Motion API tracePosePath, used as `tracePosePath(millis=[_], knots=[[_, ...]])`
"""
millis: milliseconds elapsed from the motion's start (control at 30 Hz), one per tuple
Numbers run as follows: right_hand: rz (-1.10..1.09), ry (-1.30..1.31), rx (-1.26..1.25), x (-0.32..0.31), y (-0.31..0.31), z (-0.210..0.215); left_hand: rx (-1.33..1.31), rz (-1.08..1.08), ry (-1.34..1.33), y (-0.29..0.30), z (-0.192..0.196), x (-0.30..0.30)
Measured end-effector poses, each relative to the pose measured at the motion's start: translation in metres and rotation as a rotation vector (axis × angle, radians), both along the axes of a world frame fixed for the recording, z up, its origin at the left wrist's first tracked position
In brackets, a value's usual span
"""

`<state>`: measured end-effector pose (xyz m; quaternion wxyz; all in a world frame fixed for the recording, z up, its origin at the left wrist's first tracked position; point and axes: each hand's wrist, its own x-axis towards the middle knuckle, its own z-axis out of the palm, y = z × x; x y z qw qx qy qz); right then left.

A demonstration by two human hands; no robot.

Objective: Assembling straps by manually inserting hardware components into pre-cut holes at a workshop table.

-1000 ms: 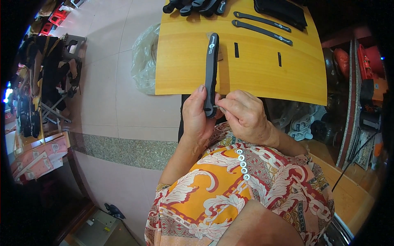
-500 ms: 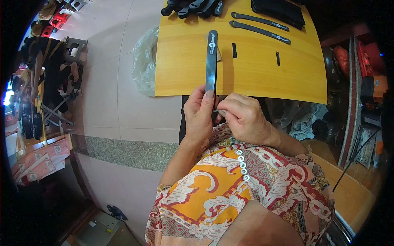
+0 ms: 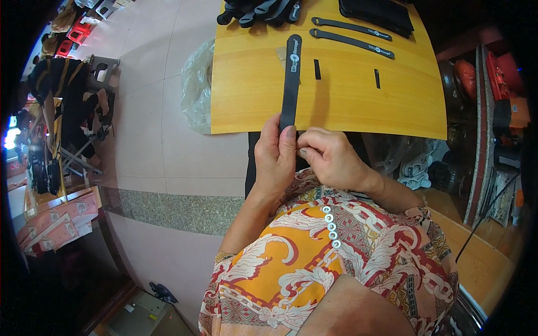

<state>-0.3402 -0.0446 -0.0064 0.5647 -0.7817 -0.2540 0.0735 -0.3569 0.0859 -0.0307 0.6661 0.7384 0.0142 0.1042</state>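
Note:
A dark hook-and-loop strap (image 3: 291,84) with a rounded end and a pale printed mark stands up from my left hand (image 3: 274,157). The left thumb presses along its lower part, the fingers behind. Close beside it, my right hand (image 3: 330,157) is closed in a pinch at the strap's lower end. What its fingertips hold is mostly hidden. Two similar straps, an upper one (image 3: 352,28) and a lower one (image 3: 353,43), lie on the yellow table (image 3: 252,106), each with a loop end. Two short black strips (image 3: 318,69) (image 3: 378,79) lie nearer me.
Black and grey gloves (image 3: 260,12) lie at the table's far left, and a folded black item (image 3: 381,15) at the far right. A clear plastic bag (image 3: 196,89) hangs by the left edge. Shelves with goods stand right; at left is a person (image 3: 78,112).
The strap has turned slightly, so its printed face shows more plainly and its tip leans a little further right. Both hands keep nearly the same hold.

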Motion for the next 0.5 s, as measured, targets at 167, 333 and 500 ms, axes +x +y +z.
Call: tracePosePath(millis=[167,333,500], knots=[[0.001,-0.009,-0.100,0.004,-0.004,0.008,-0.380,-0.055,0.156,0.004,0.006,0.000],[0.127,-0.049,-0.256,0.008,-0.007,0.018,-0.730,-0.127,0.296,0.010,0.005,0.005],[-0.028,0.151,-0.084,0.004,-0.001,0.018,-0.901,-0.085,0.398,0.005,0.008,0.007]])
